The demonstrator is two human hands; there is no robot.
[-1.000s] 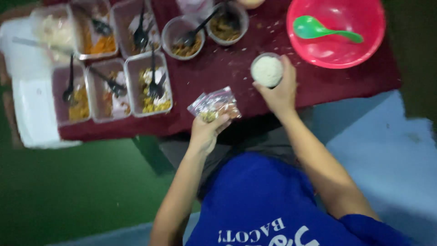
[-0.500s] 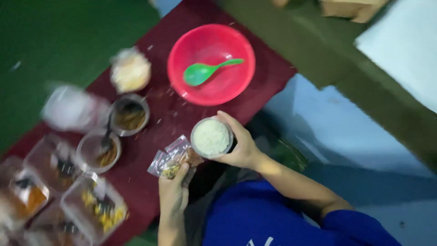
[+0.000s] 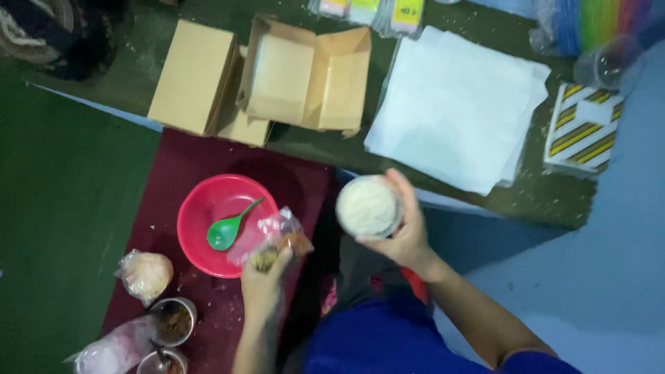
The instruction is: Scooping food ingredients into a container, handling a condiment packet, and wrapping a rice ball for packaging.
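Note:
My right hand (image 3: 407, 235) grips a small round cup packed with white rice (image 3: 368, 206), held up in the air just right of the maroon cloth (image 3: 173, 173). My left hand (image 3: 264, 280) holds small clear sachets with brown and yellowish fillings (image 3: 278, 239) over the right rim of a red plastic bowl (image 3: 201, 208). A green spoon (image 3: 228, 228) lies inside that bowl. Both hands are close together, the cup to the right of the sachets.
Open brown cardboard boxes (image 3: 277, 76) and a stack of white paper sheets (image 3: 457, 104) lie beyond the cloth. A striped yellow box (image 3: 582, 128) sits far right. A tied bag of crackers (image 3: 145, 273), a metal bowl of brown food (image 3: 173, 322) and a clear bag (image 3: 114, 350) lie at lower left.
The view has swung right, away from the food trays toward the boxes and paper. My right hand has carried the rice cup off the cloth to the right; the left keeps the sachets.

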